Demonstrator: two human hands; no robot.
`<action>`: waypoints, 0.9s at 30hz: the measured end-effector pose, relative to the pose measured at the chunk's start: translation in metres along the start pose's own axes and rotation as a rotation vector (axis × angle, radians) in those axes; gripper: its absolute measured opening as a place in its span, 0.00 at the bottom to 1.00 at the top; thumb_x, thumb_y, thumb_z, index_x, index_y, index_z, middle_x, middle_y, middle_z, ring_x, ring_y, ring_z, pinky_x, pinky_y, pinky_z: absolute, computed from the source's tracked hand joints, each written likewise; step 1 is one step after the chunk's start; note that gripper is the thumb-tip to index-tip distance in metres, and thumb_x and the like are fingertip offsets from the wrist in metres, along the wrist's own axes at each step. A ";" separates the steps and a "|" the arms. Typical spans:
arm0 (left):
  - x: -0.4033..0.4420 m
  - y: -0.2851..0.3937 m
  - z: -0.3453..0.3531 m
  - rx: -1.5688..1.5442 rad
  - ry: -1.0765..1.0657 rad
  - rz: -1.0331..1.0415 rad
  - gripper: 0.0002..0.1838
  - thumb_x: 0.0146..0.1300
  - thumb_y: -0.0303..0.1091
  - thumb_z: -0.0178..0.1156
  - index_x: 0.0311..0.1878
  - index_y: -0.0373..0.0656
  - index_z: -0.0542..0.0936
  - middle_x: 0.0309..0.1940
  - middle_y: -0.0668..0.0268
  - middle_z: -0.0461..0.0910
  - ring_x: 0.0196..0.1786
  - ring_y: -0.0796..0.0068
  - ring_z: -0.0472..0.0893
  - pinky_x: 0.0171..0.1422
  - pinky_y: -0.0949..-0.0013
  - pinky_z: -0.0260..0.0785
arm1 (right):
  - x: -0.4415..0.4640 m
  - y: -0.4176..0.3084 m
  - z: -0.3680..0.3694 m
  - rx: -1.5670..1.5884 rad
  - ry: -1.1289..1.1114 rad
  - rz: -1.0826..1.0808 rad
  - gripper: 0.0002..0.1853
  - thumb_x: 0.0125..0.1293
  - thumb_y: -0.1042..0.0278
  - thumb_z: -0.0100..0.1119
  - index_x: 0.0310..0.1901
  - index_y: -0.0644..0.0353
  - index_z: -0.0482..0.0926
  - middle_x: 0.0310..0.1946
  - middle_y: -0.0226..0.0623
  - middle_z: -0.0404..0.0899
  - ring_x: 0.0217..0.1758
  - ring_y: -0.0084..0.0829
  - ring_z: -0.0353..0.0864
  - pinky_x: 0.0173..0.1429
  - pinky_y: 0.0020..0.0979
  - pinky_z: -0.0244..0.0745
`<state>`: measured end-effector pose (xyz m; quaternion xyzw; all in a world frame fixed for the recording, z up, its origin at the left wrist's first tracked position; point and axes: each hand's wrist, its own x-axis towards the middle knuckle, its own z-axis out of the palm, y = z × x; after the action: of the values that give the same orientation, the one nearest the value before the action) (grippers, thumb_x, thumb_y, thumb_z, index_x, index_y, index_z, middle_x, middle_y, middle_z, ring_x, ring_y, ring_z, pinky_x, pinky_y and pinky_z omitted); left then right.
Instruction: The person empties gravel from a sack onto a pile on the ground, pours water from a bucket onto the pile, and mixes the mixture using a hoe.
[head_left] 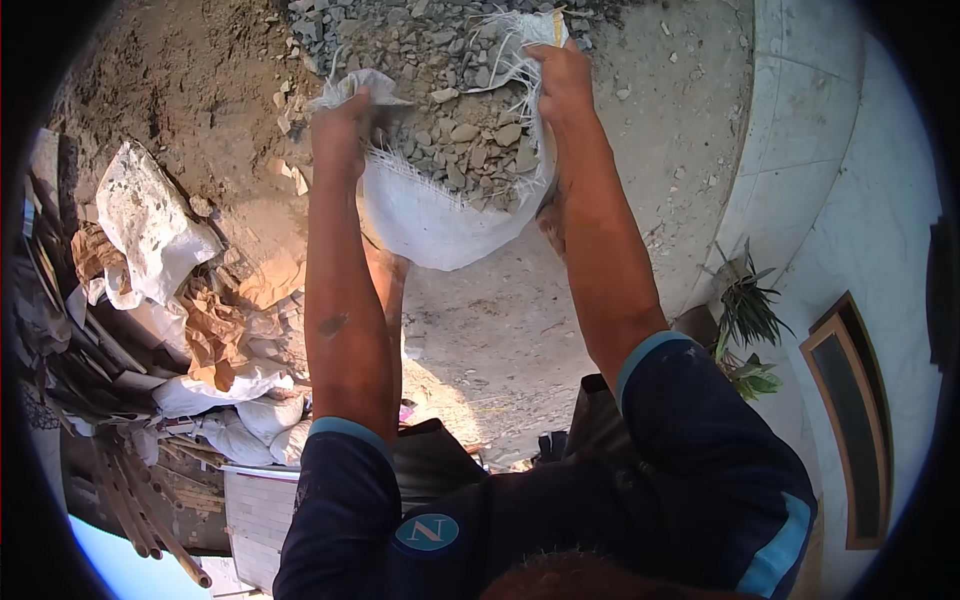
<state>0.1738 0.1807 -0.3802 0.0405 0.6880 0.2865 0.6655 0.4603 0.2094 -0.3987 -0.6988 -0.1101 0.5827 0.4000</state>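
Note:
A white woven sack [450, 235] hangs between my two hands, its frayed mouth wide open and full of grey gravel [480, 140]. My left hand [340, 135] is closed round a bunched part of the rim on the left. On the other side my right hand [564, 80] grips the rim higher up, where loose white threads stick out. The far side of the sack's mouth lies against a heap of grey stones [400, 35], and the edge between the two is hard to make out.
Brown soil [190, 90] lies at the upper left. Down the left side are a dirty white sheet [150, 225], crumpled brown paper [215, 330], filled white sacks [270, 415] and poles [130, 500]. A pale wall [800, 130], potted plants [745, 310] and a framed panel [850, 420] stand right.

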 end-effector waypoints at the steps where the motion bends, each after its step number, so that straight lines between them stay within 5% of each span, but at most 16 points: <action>1: 0.017 -0.003 0.001 -0.005 0.019 0.010 0.13 0.67 0.30 0.65 0.48 0.30 0.82 0.34 0.61 0.84 0.34 0.73 0.82 0.35 0.73 0.73 | 0.009 -0.002 0.006 -0.103 0.067 0.013 0.19 0.57 0.79 0.63 0.52 0.68 0.78 0.47 0.40 0.83 0.46 0.34 0.83 0.54 0.36 0.76; 5: -0.007 -0.013 -0.009 -0.060 0.102 0.074 0.12 0.68 0.27 0.62 0.50 0.29 0.81 0.37 0.60 0.85 0.37 0.72 0.84 0.39 0.70 0.75 | -0.004 0.000 -0.012 -0.712 0.101 -0.040 0.26 0.58 0.70 0.69 0.59 0.66 0.75 0.52 0.41 0.82 0.52 0.34 0.83 0.57 0.34 0.75; 9: -0.003 -0.012 -0.015 0.275 -0.012 0.247 0.19 0.58 0.34 0.73 0.48 0.34 0.82 0.40 0.62 0.85 0.37 0.70 0.84 0.44 0.68 0.76 | -0.018 0.012 -0.045 -0.539 -0.202 -0.040 0.41 0.41 0.61 0.83 0.60 0.60 0.77 0.53 0.42 0.83 0.58 0.39 0.81 0.63 0.37 0.73; 11: 0.024 -0.014 -0.023 0.460 -0.026 0.139 0.27 0.52 0.40 0.79 0.51 0.35 0.81 0.41 0.62 0.85 0.38 0.69 0.85 0.45 0.66 0.77 | -0.023 0.008 -0.052 -0.554 -0.382 -0.056 0.46 0.36 0.62 0.85 0.62 0.61 0.76 0.56 0.43 0.82 0.61 0.37 0.79 0.66 0.36 0.72; 13: 0.048 -0.017 -0.026 0.437 -0.047 -0.053 0.30 0.50 0.42 0.80 0.51 0.35 0.81 0.40 0.62 0.85 0.37 0.69 0.85 0.44 0.66 0.77 | -0.008 0.013 -0.053 -0.521 -0.415 0.056 0.46 0.34 0.64 0.86 0.61 0.62 0.77 0.54 0.43 0.83 0.59 0.37 0.81 0.65 0.37 0.73; 14: 0.040 -0.017 -0.019 0.320 -0.106 0.097 0.29 0.49 0.44 0.81 0.47 0.32 0.81 0.38 0.62 0.85 0.36 0.69 0.85 0.42 0.67 0.78 | -0.001 0.017 -0.055 -0.503 -0.432 0.116 0.46 0.33 0.66 0.86 0.60 0.62 0.77 0.53 0.43 0.84 0.58 0.37 0.81 0.65 0.37 0.74; 17: 0.038 -0.035 -0.017 0.415 0.037 0.042 0.27 0.50 0.44 0.80 0.45 0.33 0.82 0.35 0.62 0.84 0.33 0.71 0.84 0.38 0.68 0.78 | 0.001 0.023 -0.053 -0.434 -0.422 0.211 0.42 0.33 0.66 0.86 0.57 0.61 0.80 0.48 0.40 0.86 0.52 0.37 0.85 0.61 0.37 0.77; 21: 0.009 -0.052 -0.010 0.456 -0.062 0.050 0.25 0.54 0.42 0.78 0.48 0.36 0.83 0.36 0.63 0.84 0.31 0.75 0.82 0.37 0.70 0.77 | -0.060 0.021 -0.031 -0.847 -0.203 -0.030 0.36 0.41 0.54 0.83 0.55 0.58 0.83 0.45 0.41 0.88 0.48 0.38 0.87 0.57 0.36 0.79; 25: -0.060 -0.060 0.000 0.442 -0.166 0.167 0.36 0.51 0.46 0.78 0.56 0.28 0.79 0.50 0.58 0.84 0.49 0.68 0.83 0.60 0.65 0.73 | -0.107 0.027 -0.030 -0.737 -0.323 -0.163 0.38 0.42 0.49 0.82 0.55 0.59 0.82 0.47 0.42 0.87 0.51 0.40 0.87 0.57 0.36 0.78; 27: -0.060 -0.054 0.008 0.378 -0.175 0.182 0.37 0.51 0.47 0.79 0.56 0.27 0.78 0.49 0.56 0.84 0.46 0.67 0.84 0.55 0.64 0.75 | -0.102 0.025 -0.020 -0.684 -0.352 -0.191 0.40 0.41 0.51 0.83 0.57 0.62 0.80 0.49 0.43 0.86 0.52 0.39 0.86 0.58 0.36 0.78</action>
<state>0.2051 0.1123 -0.3499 0.2509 0.6628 0.2067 0.6746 0.4403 0.1213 -0.3415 -0.6677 -0.4292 0.5837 0.1713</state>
